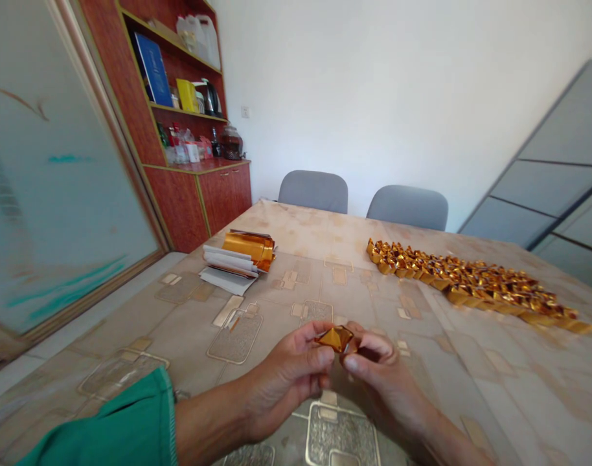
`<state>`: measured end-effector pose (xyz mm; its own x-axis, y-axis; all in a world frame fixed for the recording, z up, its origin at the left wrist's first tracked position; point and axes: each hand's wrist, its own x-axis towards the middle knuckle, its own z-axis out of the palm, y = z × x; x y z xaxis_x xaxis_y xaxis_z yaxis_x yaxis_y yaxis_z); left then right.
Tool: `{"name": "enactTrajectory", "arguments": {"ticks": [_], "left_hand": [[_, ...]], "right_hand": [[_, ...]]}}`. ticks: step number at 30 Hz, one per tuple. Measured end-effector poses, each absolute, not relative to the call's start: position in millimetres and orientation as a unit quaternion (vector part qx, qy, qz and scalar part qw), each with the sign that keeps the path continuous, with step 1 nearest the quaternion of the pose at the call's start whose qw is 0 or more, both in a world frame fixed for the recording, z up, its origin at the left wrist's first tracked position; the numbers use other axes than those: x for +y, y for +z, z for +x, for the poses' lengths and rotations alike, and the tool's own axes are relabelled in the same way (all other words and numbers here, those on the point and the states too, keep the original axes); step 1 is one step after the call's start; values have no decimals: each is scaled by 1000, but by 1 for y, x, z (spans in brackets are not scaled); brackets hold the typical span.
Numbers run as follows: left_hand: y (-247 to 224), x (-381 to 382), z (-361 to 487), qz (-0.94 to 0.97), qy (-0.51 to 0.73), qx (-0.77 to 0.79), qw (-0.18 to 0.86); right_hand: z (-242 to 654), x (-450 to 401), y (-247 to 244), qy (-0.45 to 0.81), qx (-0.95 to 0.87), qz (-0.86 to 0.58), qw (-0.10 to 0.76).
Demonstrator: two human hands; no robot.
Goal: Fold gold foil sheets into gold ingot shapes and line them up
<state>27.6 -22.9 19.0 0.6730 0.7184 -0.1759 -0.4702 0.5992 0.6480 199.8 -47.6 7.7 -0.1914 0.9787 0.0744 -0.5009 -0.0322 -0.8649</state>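
Presently we pinch a folded gold foil piece (334, 338) between left hand (289, 378) and right hand (381, 385) — both curled nearly shut on it.

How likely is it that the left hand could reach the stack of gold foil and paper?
Quite likely: the left hand holds only a folded gold foil piece, and nothing lies between it and the stack.
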Motion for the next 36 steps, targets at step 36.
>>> {"name": "enactTrajectory", "arguments": {"ticks": [36], "left_hand": [[27, -27, 28, 406, 365, 290, 786]], "right_hand": [[202, -52, 15, 777, -303, -347, 430]]}}
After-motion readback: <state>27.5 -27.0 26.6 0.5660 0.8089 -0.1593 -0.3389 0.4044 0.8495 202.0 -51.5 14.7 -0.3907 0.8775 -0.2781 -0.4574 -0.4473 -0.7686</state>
